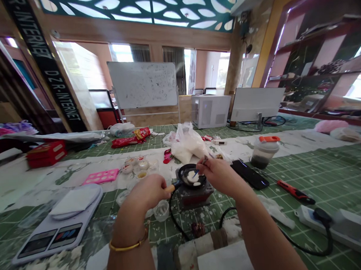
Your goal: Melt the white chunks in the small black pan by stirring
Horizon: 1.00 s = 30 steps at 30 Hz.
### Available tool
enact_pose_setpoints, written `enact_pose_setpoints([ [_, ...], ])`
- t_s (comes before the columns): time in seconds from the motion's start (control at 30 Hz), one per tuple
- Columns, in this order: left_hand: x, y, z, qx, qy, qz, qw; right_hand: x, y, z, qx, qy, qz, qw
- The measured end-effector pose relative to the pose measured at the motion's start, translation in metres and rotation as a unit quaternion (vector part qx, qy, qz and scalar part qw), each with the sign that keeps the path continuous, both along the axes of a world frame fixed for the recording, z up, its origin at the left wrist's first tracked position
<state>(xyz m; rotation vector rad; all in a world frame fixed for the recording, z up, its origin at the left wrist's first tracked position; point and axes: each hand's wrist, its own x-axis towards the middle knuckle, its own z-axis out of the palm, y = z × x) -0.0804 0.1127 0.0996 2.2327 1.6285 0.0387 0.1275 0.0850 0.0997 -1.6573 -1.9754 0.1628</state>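
- Head view: small black pan (182, 170) sits on a small stove (197, 197), mid-bench (322, 176), white lumps (191, 176) inside.
- Risk: the pan looks light, so a hard poke could tip it off the stove. The cable (175, 220) loops near the forearms and could snag.
- Left hand (150, 191): fingers curled tight round the pan's handle (170, 188).
- Right hand (222, 176): fingers pinching a thin stick (200, 167), tip among the lumps.

Bright daylight from rear windows (123, 52); glare there, edges bent, corners soft.
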Motion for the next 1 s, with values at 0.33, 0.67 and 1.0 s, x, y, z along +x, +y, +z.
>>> enact_pose_setpoints([
  [0.33, 0.0, 0.0012, -0.0004, 0.006, 0.001, 0.007, 1.0, -0.0019, 0.0024, 0.0017, -0.004, -0.017, -0.024, 1.0],
  [0.67, -0.0032, 0.0054, -0.0057, 0.001, 0.004, 0.006, 1.0, -0.0029, -0.0028, 0.0024, -0.002, -0.018, -0.024, 1.0],
  [1.0, -0.0001, 0.0049, -0.0059, 0.002, 0.014, 0.007, 1.0, -0.0011, 0.0002, 0.0016, -0.006, -0.029, -0.047, 0.998],
])
